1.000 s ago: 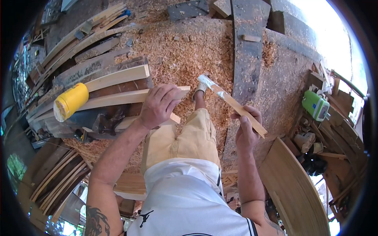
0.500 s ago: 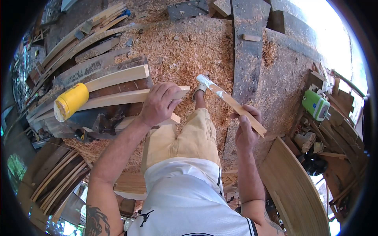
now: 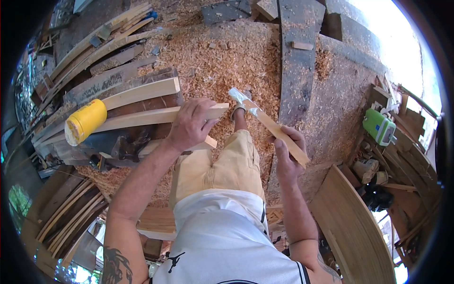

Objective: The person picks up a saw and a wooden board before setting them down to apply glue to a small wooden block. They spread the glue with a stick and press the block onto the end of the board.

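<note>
My left hand is closed around a long pale wooden board near its right end. In my right hand is a thin flat wooden stick, its far end coated with white, glue-like paste. That coated tip points up and left, close to the end of the held board but apart from it. A second pale board lies just beyond the first. The yellow tub rests on its side across the two boards, its mouth facing lower left.
Wood shavings cover the ground ahead. A dark plank runs away from me. At right are a green box-like device and a wide wooden panel. Curved wooden strips are stacked at lower left.
My right hand has moved a little to the left with the stick, bringing the coated tip nearer the board's end. My left hand has stayed on the board.
</note>
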A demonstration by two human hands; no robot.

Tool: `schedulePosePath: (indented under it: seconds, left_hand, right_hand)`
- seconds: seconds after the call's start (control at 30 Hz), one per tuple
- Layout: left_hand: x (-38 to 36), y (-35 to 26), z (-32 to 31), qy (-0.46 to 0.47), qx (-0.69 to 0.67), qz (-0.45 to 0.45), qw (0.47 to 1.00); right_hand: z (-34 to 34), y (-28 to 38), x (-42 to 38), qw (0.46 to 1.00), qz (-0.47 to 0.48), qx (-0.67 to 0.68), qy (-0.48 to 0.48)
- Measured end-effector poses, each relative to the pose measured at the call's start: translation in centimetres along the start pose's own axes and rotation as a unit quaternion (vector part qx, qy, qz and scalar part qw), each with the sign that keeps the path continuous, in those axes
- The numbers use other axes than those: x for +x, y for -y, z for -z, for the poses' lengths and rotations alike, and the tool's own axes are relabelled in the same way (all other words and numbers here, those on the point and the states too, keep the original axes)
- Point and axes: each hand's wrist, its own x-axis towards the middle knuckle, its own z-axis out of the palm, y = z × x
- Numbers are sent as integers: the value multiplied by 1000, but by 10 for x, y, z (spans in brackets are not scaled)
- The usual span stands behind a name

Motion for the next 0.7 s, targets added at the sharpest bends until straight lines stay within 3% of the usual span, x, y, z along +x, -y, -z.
schedulePosePath:
  seconds: [0.07,0.2,0.43,0.7]
  left_hand:
    - [-1,0,0,-8,4,6,1000]
    - [-4,4,5,10,39,-21,999]
    - [-5,5,5,1,54,-34,998]
    - [-8,8,3,-5,54,-30,998]
  right_hand:
    - [-8,-1,-2,999,9,-35,-4]
    - [-32,-8,3,954,180,-235,35]
    - [-75,-23,21,921,278,-263,78]
    - [-82,-36,16,909,275,-293,112]
